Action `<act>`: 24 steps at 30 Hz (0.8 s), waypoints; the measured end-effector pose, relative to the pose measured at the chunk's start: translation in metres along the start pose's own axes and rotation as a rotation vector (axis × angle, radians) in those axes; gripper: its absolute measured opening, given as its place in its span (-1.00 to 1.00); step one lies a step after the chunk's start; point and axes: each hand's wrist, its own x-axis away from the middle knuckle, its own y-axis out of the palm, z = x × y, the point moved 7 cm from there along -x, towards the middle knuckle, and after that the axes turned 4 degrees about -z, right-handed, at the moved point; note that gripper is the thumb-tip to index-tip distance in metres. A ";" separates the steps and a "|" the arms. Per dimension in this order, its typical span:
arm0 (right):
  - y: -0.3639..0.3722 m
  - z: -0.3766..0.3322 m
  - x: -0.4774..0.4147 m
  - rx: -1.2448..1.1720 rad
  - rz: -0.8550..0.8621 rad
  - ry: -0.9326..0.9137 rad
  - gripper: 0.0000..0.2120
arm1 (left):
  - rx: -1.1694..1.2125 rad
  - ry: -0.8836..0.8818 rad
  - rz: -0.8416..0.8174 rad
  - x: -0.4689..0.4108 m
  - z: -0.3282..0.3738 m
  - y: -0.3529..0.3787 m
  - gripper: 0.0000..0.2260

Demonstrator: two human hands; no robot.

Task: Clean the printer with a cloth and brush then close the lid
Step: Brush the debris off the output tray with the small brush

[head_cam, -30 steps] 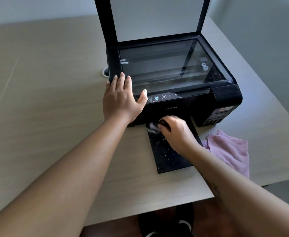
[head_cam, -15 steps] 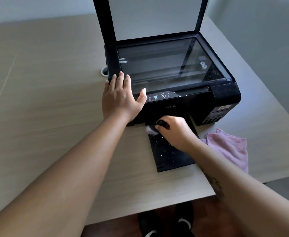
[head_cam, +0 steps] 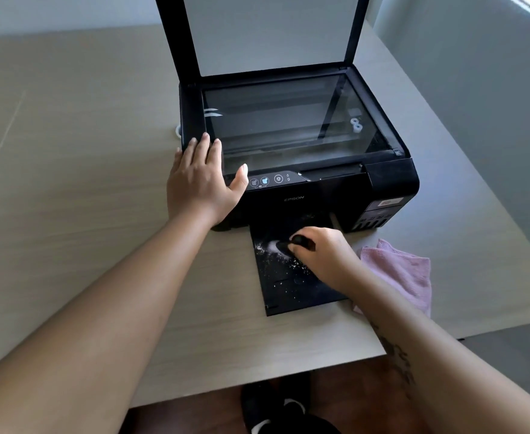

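Observation:
A black printer (head_cam: 389, 180) stands on the table with its scanner lid (head_cam: 270, 32) raised upright and the glass (head_cam: 288, 120) exposed. Its black output tray (head_cam: 288, 292) juts toward me, speckled with white dust. My right hand (head_cam: 323, 255) grips a small black brush (head_cam: 288, 244) whose pale bristles press on the tray's near-printer end. My left hand (head_cam: 199, 183) lies flat, fingers spread, on the printer's front left corner. A pink cloth (head_cam: 404, 270) lies crumpled on the table right of the tray, partly behind my right forearm.
The pale wooden table (head_cam: 69, 183) ends near me, with dark shoes (head_cam: 276, 408) visible below the edge. A small white ring-shaped object (head_cam: 178, 130) peeks out behind the printer's left side. A wall (head_cam: 476, 73) runs along the table's right side.
The right hand with the brush has shifted slightly along the tray, spreading the white dust. The left hand stays on the printer's corner.

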 end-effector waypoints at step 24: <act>-0.044 0.032 -0.035 0.063 0.033 0.007 -0.88 | -0.008 -0.023 -0.007 -0.002 -0.002 -0.001 -0.31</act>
